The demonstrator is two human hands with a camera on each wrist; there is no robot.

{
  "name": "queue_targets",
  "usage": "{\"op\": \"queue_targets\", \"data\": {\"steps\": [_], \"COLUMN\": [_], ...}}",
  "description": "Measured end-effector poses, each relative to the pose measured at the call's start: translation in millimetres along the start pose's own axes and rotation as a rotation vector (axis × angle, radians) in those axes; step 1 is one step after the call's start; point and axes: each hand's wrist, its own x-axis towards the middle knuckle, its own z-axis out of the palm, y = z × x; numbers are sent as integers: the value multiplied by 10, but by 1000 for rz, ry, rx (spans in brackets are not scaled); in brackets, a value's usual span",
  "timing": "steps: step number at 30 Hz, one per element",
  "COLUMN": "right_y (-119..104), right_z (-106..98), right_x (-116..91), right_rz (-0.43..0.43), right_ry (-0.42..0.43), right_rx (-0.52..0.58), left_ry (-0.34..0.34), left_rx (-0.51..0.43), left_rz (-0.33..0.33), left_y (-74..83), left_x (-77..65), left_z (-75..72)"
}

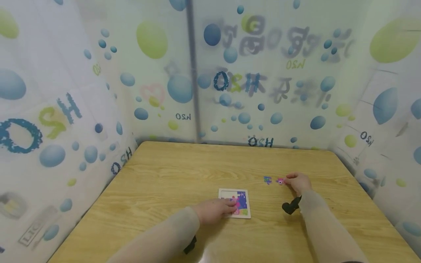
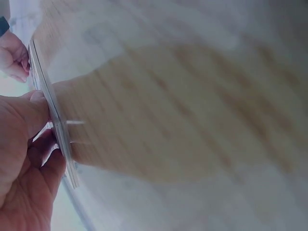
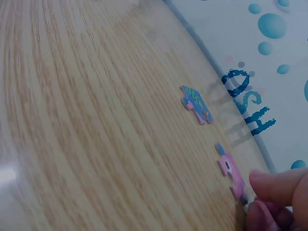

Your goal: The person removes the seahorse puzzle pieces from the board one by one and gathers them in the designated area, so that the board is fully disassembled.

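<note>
Curtained booth: bubble-print sheets (image 1: 227, 62) around a wood-grain table (image 1: 184, 168).

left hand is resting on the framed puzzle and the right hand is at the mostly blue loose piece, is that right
Not quite: the right wrist view shows the right hand at the pink loose piece with the eye on it; the mostly blue piece lies apart, farther from the fingers. The left hand is indeed resting on the framed puzzle.

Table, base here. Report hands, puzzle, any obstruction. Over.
Left hand on framed puzzle, partly covering it. Right hand at pink piece, grip unclear. Blue piece lying nearby. Nothing seen blocking.
</note>
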Motion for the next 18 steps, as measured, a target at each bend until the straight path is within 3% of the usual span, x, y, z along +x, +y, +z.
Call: {"op": "queue_targets", "data": {"steps": [7,11,18], "right_y": [-56,-169,-376], "right_z": [74,175,521], "right_x": [-52,-124,-291], "right_rz": [-48,-108,-101], "right_ry": [13,-43,-146], "right_rx": [72,42,55], "left_ry": [-5,1,-4], "left_rx": [1,20,22], "left_rz": [-12,-17,-25], "left_y": [12,26,6], "left_x": [-18,-30,-8], "left_z": [-17,-21,1]}}
